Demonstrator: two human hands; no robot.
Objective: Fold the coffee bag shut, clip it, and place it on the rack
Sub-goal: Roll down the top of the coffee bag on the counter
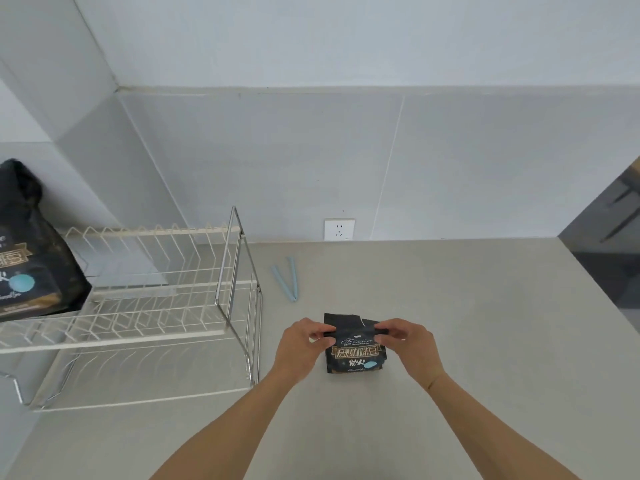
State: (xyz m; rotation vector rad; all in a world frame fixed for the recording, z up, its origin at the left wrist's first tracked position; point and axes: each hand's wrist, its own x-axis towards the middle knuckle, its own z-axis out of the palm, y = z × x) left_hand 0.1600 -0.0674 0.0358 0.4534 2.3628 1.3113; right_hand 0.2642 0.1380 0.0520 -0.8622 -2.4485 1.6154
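A small black coffee bag [355, 355] with gold lettering stands on the grey counter in front of me. My left hand [303, 344] pinches the left end of its top fold, and my right hand [410, 342] pinches the right end. The torn top flap sticks up behind the fold. A pale blue sealing clip [286, 278] lies open in a V on the counter beyond the bag, untouched. The white wire rack [138, 306] stands to the left of the bag.
A larger black coffee bag [27, 251] sits on the far left end of the rack. A wall socket [339, 229] is behind the counter. The counter's right edge [595, 289] drops off to a dark floor.
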